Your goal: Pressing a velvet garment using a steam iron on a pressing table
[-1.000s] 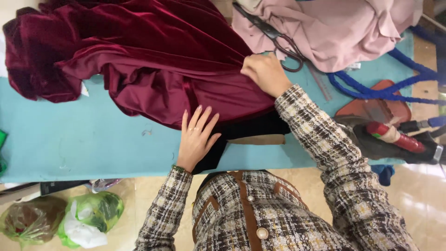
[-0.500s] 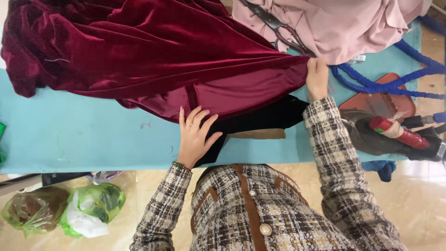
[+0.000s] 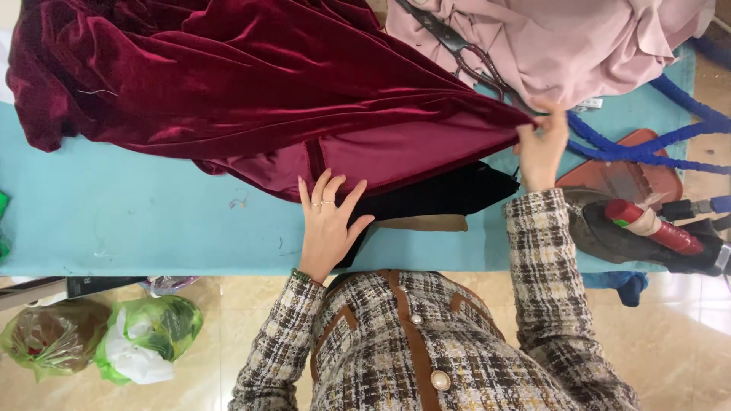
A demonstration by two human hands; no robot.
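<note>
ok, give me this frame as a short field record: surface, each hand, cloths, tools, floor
surface: light blue table
left hand: left hand flat on the edge of the dark red velvet cloth
right hand: right hand pinching a corner of that cloth, pulled taut
other cloth: pink cloth at top right; black cloth under the velvet
tools: scissors on the pink cloth; iron at right, blue cord
floor: green bags

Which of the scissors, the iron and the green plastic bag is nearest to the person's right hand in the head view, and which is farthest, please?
From the right hand:
1. Scissors, just beyond it on the pink cloth.
2. Iron, to its right on the table's end.
3. Green plastic bag, far left on the floor.
</note>
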